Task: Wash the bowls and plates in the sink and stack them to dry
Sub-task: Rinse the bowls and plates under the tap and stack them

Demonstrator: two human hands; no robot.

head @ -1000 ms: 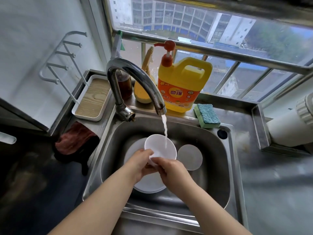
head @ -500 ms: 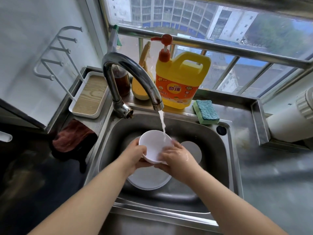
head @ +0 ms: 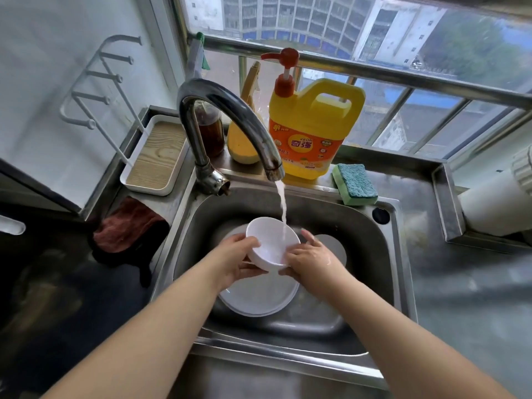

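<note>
Both of your forearms reach forward over the near rim of the steel sink [head: 383,263], converging above a large white plate [head: 259,300] that lies flat in the basin. Your left hand [head: 236,260] wraps the left wall of a white bowl [head: 272,243], thumb on the rim, while your right hand [head: 311,262] clasps its right side, fingers curled round the far edge. You hold the bowl tilted under the faucet [head: 227,116], whose thin water stream [head: 283,208] lands inside it near the right rim.
</note>
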